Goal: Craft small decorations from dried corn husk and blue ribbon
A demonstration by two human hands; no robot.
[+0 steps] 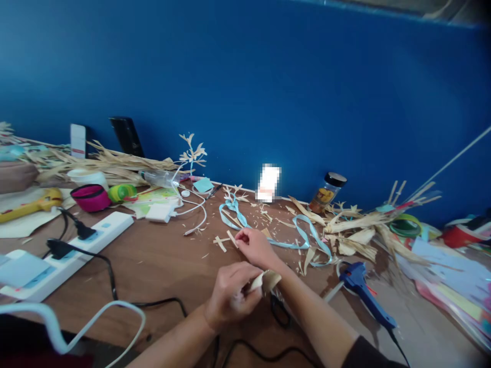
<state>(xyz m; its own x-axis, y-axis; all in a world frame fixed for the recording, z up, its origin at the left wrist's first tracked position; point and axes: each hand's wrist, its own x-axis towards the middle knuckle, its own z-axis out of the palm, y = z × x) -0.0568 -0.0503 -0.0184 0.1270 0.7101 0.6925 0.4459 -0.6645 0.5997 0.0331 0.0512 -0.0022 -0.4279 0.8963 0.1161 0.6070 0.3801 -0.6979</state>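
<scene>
My left hand is closed round a curled, pale piece of dried husk, which sticks out past the thumb and fingers. Farther forward, my right hand pinches a short, narrow husk strip between its fingertips, just above the brown table. Beside that strip lie a few crossed husk cuttings. Light blue ribbon winds over the table beyond my right hand. Under my right forearm shows a black loop, perhaps a scissors handle, mostly hidden.
A blue glue gun lies to the right, near dried husks and a black-lidded jar. On the left are a white power strip with black cables and a pink tape roll. A bright phone leans on the blue wall.
</scene>
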